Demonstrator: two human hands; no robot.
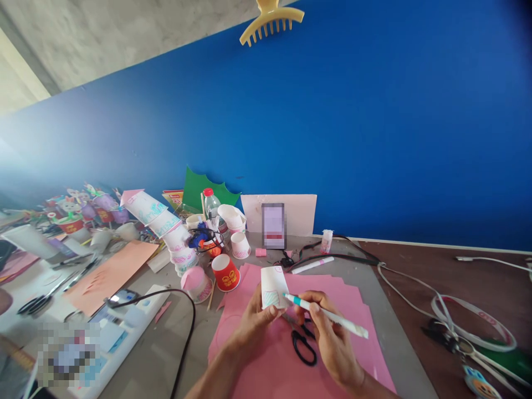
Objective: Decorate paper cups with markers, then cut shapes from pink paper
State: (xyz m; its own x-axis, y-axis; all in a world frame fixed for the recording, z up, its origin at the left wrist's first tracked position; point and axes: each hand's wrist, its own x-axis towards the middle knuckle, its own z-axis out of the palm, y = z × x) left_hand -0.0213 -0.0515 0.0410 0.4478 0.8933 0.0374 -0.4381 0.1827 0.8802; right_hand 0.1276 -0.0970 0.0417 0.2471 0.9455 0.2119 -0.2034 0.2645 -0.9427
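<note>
A white paper cup is held upside down in my left hand, the thumb pressed on its side. Teal strokes and a pink outline are drawn on the cup. My right hand grips a white marker like a pen, its teal tip end at the cup's right edge. I cannot tell whether the tip touches the paper. Beneath the hands, black-handled scissors lie on sheets of pink paper, their blades partly hidden.
A leaning stack of decorated cups rises at left, beside a red cup and a white cup. A phone stands against a pale board. A black cable and a power strip lie left; coiled cords lie right.
</note>
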